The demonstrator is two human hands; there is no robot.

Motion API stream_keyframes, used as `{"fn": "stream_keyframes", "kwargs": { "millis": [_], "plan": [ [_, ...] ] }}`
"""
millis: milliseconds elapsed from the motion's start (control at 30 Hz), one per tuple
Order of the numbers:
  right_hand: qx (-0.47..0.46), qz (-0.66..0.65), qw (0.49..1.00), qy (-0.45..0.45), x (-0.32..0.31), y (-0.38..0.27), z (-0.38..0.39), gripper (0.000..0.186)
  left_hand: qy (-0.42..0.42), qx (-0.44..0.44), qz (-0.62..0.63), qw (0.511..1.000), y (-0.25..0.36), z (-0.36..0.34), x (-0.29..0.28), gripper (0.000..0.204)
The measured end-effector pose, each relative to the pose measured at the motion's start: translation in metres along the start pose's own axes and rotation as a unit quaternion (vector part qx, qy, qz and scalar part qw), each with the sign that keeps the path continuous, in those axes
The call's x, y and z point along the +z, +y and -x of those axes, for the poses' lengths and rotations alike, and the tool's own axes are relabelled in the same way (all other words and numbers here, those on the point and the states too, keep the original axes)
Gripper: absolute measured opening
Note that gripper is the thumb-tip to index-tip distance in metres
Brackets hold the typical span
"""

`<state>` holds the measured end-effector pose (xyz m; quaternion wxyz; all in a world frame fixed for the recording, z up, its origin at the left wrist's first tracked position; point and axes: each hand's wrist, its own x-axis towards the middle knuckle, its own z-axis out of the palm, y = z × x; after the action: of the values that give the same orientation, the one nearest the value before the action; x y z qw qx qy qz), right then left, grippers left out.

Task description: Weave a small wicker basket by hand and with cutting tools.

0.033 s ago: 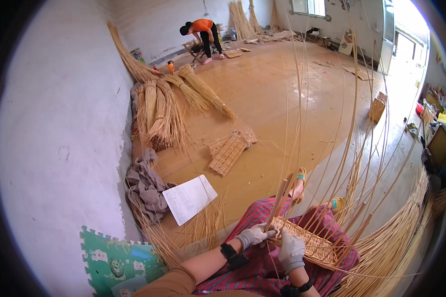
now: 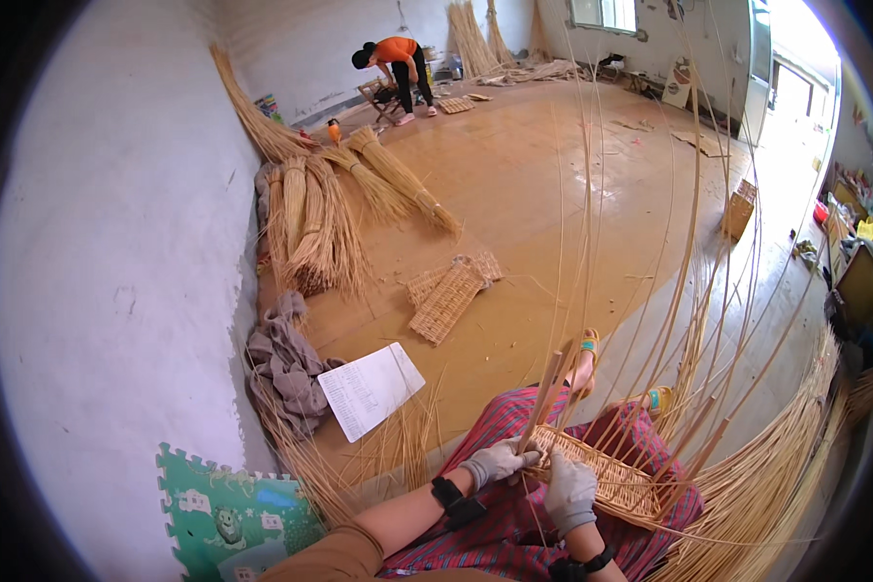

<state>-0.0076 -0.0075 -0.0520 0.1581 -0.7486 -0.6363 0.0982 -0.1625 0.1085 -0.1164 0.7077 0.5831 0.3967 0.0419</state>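
A half-woven wicker basket (image 2: 619,477) lies across my lap on red-and-blue plaid cloth (image 2: 490,427). Long thin canes rise from its sides, and thick wooden stakes (image 2: 543,396) stand at its corners. My left hand (image 2: 498,462), in a pale work glove, is closed around the basket's left corner at the foot of a stake. My right hand (image 2: 570,493), gloved too, has its fingers curled at the near rim, close beside the left. What its fingers pinch is hidden. One loose strand hangs below the left hand; another runs off to the right.
A large heap of loose canes (image 2: 766,475) lies at my right. Ahead on the floor are woven panels (image 2: 448,303), a white printed sheet (image 2: 371,390), grey cloth (image 2: 289,373) and tied cane bundles (image 2: 310,223). A green foam mat (image 2: 228,514) is at left. Another person in orange (image 2: 398,50) bends over far off.
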Motion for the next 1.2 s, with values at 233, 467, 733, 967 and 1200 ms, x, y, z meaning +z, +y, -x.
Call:
{"fn": "stream_keyframes", "kwargs": {
  "millis": [233, 467, 733, 967, 1200],
  "plan": [
    [0.002, -0.018, 1.0, 0.018, 0.007, 0.003, -0.002, 0.026, 0.056, -0.014, 0.028, 0.998, 0.0, 0.005, 0.008, 0.024],
    [0.003, -0.026, 1.0, -0.009, 0.002, 0.008, -0.002, 0.032, 0.031, 0.021, 0.056, 0.998, -0.004, 0.007, 0.004, 0.034],
    [0.014, -0.058, 0.998, -0.008, -0.013, 0.004, -0.008, 0.036, -0.024, 0.071, 0.15, 0.986, -0.004, 0.013, 0.005, 0.042],
    [0.009, -0.02, 1.0, -0.015, -0.005, 0.008, -0.017, 0.025, 0.327, 0.2, 0.03, 0.923, -0.013, 0.031, 0.042, 0.037],
    [0.003, -0.006, 0.999, -0.046, -0.002, 0.019, -0.019, 0.032, 0.233, 0.336, -0.415, 0.813, 0.043, 0.062, 0.041, 0.032]
  ]
}}
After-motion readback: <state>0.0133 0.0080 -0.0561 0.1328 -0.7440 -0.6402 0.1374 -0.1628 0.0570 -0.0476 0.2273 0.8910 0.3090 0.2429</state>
